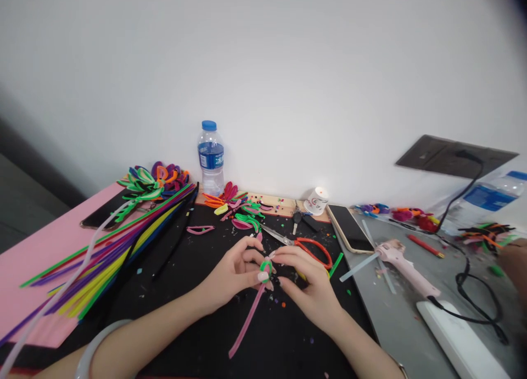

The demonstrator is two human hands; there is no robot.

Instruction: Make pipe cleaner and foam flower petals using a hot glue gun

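White wall [288, 66] behind | black mat [197, 258] on your table, pink sheet [37, 253] at left, pipe cleaners [111, 247] fanned across | your left hand [230, 275] and right hand [308, 286] meet mid-mat, pinching a pink stem [247, 321] with green loop [265, 267] | scissors [304, 244] just behind.

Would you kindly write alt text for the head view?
Two hands, left hand and right hand, pinch a green loop on a pink pipe cleaner over a black mat. Scissors and a glue gun lie nearby.
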